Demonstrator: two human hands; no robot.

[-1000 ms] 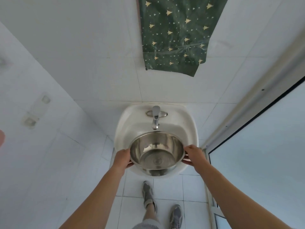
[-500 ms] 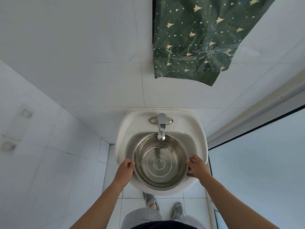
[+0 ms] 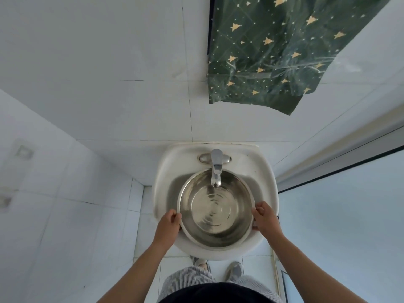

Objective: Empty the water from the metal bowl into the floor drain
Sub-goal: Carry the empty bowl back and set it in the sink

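The metal bowl, tilted and held over the sink's front a second earlier, now sat level in the sink under the tap. The left hand and right hand gripped its rim, fingers clenched. Ripples suggested water; the emptying probably hadn't begun.

Both our bare arms reach forward, hands level and apart.

Our left hand curls its fingers around the left rim of the round shiny metal bowl; our right hand grips the right rim likewise, thumb on top, wrists straight, forearms angling inward.
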